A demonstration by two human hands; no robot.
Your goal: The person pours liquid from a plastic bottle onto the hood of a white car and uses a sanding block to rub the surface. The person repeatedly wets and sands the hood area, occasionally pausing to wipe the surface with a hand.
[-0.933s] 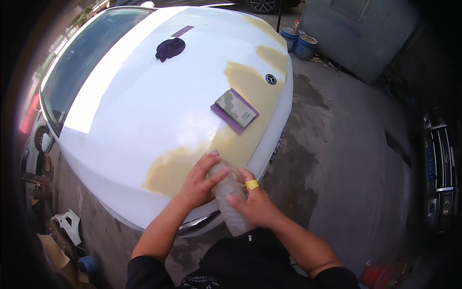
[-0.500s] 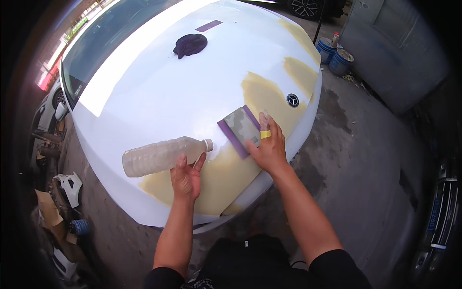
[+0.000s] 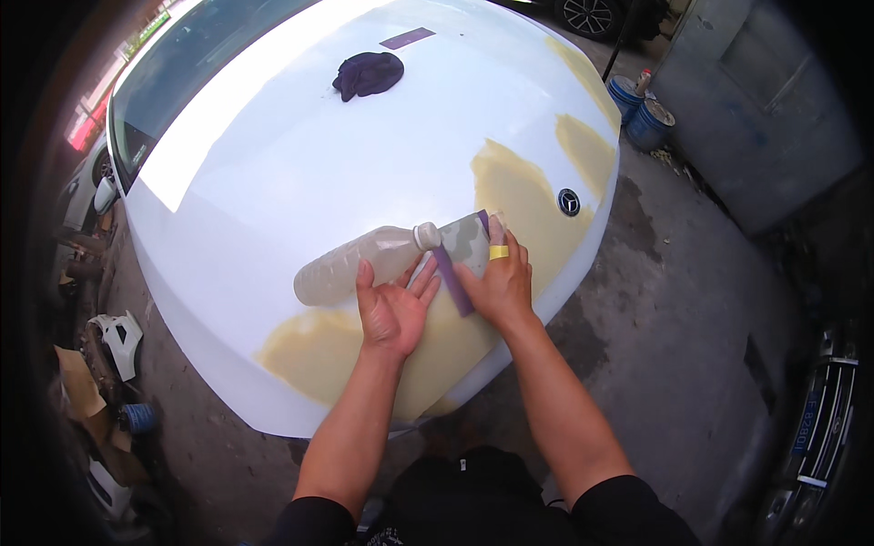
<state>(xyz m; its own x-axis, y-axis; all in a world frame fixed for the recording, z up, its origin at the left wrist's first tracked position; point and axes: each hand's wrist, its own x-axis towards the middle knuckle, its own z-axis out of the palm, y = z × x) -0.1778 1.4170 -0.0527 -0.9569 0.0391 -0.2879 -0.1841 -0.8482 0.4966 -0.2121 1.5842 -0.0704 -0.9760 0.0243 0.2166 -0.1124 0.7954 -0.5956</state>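
My left hand (image 3: 396, 317) is closed around the underside of a clear plastic bottle (image 3: 350, 268) with cloudy contents, tilted so its capped end points up and right. The white cap (image 3: 426, 237) overlaps the near-left edge of a sanding block (image 3: 462, 238) in this view; whether they touch I cannot tell. That block has a grey, mottled top and purple sandpaper (image 3: 453, 282) showing along its sides. My right hand (image 3: 503, 284) grips its right side, thumb on the near part, a yellow band (image 3: 498, 252) around one finger. Beneath lies a white car hood (image 3: 246, 246) with a yellowish sanded patch (image 3: 309, 353).
A dark bunched cloth (image 3: 369, 75) and a flat purple sandpaper strip (image 3: 407, 38) lie farther up the hood. A round emblem (image 3: 569, 202) sits near its right edge. Blue buckets (image 3: 650, 126) stand beyond, and car parts (image 3: 118, 341) lie on the left floor.
My left hand has carried the bottle rightward, bringing its cap up to the sanding block. My right hand stays on the block, which shows little movement. The view has shifted slightly.
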